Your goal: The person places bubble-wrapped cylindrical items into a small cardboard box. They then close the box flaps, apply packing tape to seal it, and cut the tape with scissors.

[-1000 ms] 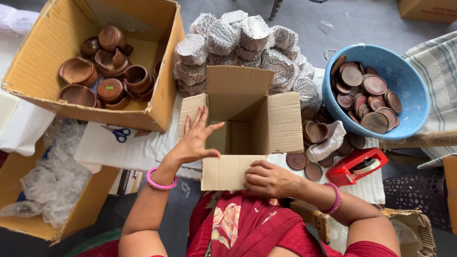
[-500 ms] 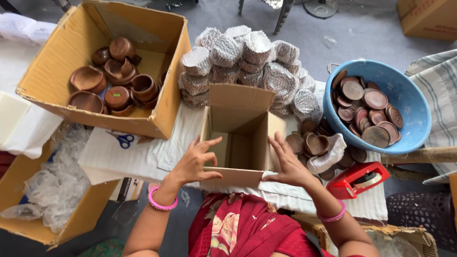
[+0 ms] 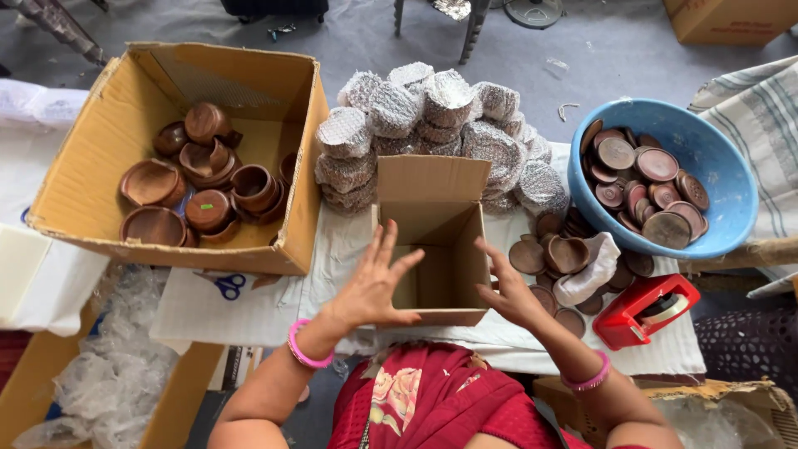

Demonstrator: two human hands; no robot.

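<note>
A small open cardboard box (image 3: pixel 436 241) stands at the centre of the white cloth (image 3: pixel 249 308), its far flap upright; the left hand (image 3: pixel 374 287) presses against its left wall with fingers spread, gripping nothing; the right hand (image 3: pixel 507 291) touches its right wall, also open and empty. Far behind the box lies a heap of foil-wrapped stacks (image 3: pixel 432 116); to the left a large carton (image 3: pixel 100 125) holds brown clay cups (image 3: pixel 208 191); to the right a blue bowl (image 3: pixel 723 216) holds brown clay lids (image 3: pixel 648 183); near it sits a red tape dispenser (image 3: pixel 644 312); blue-handled scissors (image 3: pixel 226 285) lie near the carton.
</note>
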